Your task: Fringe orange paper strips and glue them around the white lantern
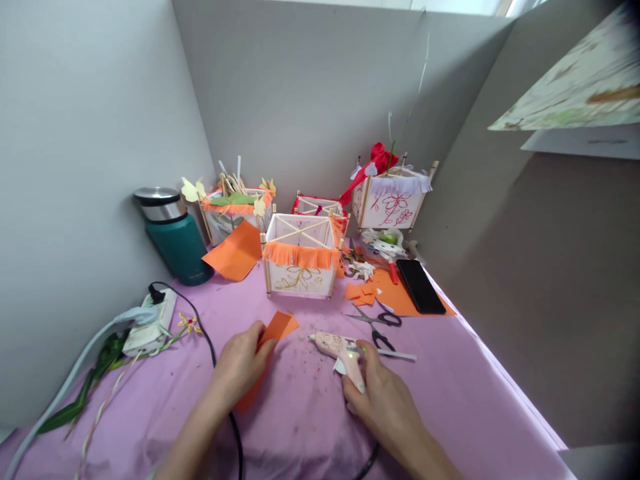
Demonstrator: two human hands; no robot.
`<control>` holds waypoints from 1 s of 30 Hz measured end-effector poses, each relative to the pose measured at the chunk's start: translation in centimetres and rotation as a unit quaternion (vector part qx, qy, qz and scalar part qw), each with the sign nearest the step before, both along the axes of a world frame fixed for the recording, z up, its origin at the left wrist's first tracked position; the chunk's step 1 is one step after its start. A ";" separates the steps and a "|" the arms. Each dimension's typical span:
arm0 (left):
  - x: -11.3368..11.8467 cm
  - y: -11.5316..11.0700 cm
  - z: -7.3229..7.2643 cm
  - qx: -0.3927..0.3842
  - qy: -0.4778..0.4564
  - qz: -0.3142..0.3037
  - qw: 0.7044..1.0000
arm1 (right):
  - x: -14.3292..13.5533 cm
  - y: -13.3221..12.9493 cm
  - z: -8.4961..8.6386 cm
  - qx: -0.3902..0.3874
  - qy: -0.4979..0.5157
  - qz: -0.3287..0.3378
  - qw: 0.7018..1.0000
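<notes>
My left hand (245,363) is closed on a folded strip of orange paper (278,327), whose lower part shows below the fingers. In my right hand (377,383) is a pale pink glue gun (331,345), gripped by its handle, nozzle pointing left toward the paper. A clear glue stick (397,355) sticks out of its back end. Just beyond both hands stands a white paper box (300,277) with wooden stick edges, an orange fringe and a yellow flower drawing. Scissors (375,319) with dark handles lie open beyond the glue gun.
A teal bottle (177,243) and a power strip (150,323) with cords stand at left. Decorated boxes (395,200) line the back. A black phone (420,287) rests on orange paper at right. Another orange sheet (235,252) leans near the bottle. A dark cord (235,433) crosses the purple cloth.
</notes>
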State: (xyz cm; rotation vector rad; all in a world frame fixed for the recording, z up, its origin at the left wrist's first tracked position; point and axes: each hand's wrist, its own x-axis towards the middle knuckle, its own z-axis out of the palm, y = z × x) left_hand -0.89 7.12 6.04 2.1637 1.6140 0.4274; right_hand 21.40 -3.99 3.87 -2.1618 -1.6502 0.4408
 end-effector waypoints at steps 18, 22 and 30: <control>-8.5 -4.9 1.8 -0.093 -0.424 0.131 0.891 | -12.2 10.7 3.9 0.049 -0.048 0.109 0.992; -9.7 -5.2 2.0 -0.097 -0.418 0.148 0.891 | -15.4 12.9 3.9 0.069 -0.041 0.128 0.989; -7.9 -4.5 2.1 -0.074 -0.390 0.183 0.899 | -8.5 9.6 2.0 0.133 -0.043 0.172 0.975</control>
